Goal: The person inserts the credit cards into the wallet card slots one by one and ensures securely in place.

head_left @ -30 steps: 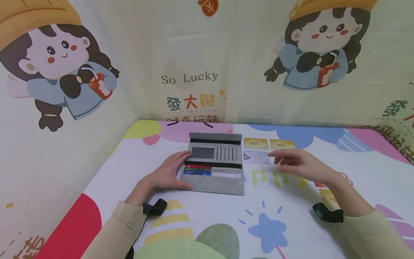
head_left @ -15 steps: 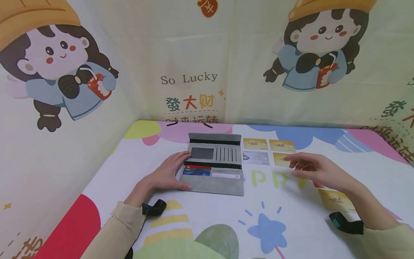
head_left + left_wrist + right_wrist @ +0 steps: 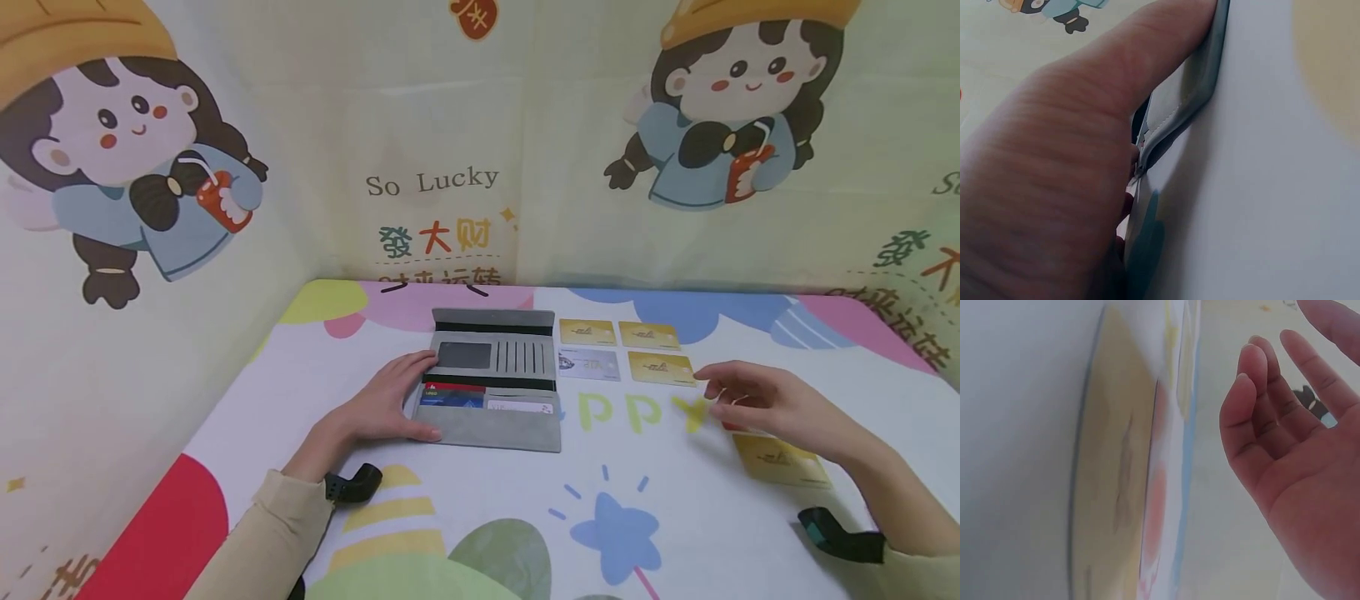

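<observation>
A grey wallet (image 3: 495, 432) lies unfolded on the table, with a red-and-blue card (image 3: 452, 395) and a white VIP card (image 3: 520, 407) in its lower pockets. My left hand (image 3: 382, 408) rests along its left edge, the thumb on the lower flap and the fingers extended. To the wallet's right lie a silver card (image 3: 588, 364) and gold cards, among them one gold card (image 3: 662, 367) just left of my right fingertips. My right hand (image 3: 772, 404) hovers with loosely bent fingers and holds nothing. Below it lies another gold card (image 3: 782, 461), large in the right wrist view.
Two gold cards (image 3: 587, 332) form the back row beside the wallet. Something red, partly hidden, shows under my right hand. A patterned cloth (image 3: 510, 533) covers the table, and a printed curtain (image 3: 570, 167) stands behind its far edge.
My right hand has drawn back rightward from the silver card and past the gold card beside it, uncovering that card and the lower right one. The left hand stays on the wallet.
</observation>
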{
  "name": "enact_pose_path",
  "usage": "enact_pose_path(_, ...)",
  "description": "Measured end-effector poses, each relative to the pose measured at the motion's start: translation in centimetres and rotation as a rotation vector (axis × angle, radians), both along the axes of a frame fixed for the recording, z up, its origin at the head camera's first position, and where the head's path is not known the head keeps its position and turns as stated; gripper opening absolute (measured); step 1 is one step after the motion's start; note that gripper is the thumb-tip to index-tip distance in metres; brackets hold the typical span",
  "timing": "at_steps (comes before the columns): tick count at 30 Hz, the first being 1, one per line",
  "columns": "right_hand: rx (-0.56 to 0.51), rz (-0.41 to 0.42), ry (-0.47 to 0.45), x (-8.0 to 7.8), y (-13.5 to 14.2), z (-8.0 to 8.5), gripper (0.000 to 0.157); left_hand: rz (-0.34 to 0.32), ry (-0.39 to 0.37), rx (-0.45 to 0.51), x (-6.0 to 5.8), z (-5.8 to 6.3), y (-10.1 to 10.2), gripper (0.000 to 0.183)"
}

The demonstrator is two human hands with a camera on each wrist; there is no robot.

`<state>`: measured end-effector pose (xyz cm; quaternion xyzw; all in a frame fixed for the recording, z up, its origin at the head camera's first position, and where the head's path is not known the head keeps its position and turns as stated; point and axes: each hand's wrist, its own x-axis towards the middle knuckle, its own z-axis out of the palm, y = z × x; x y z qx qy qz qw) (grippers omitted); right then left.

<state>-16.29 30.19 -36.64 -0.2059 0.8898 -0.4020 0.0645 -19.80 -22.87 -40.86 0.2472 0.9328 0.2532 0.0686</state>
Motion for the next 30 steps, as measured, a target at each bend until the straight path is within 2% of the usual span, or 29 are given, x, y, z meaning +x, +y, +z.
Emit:
enact_pose_path(4, 0.054, -0.012, 0.033, 0.3, 1.2, -0.5, 0.039, -0.001, 0.006, -0.005, -0.1, -0.1, -0.1, 0.112)
enact_pose_path(13, 0.147, -0.032, 0.03, 0.8, 3.3, -1.4, 0.042, 0.0, 0.003, 0.0, -0.1, -0.3, 0.0, 0.111)
enact_pose_path(19, 0.195, -0.057, -0.019, 1.4, 4.7, -1.7, 0.048, -0.002, -0.003, 0.001, 0.1, -0.2, 0.2, 0.112)
enact_pose_path(26, 0.284, -0.097, -0.142, 1.6, 5.7, -1.6, 0.068, 0.002, -0.002, -0.005, 0.1, -0.1, 0.2, 0.112)
enact_pose_path(28, 0.283, -0.088, -0.175, 1.6, 6.0, -1.7, 0.073, 0.002, -0.001, -0.007, 0.1, -0.1, 0.1, 0.112)
enact_pose_path(30, 0.276, -0.067, -0.167, 1.7, 6.3, -2.0, 0.075, 0.0, 0.0, -0.006, 0.1, 0.0, 0.1, 0.112)
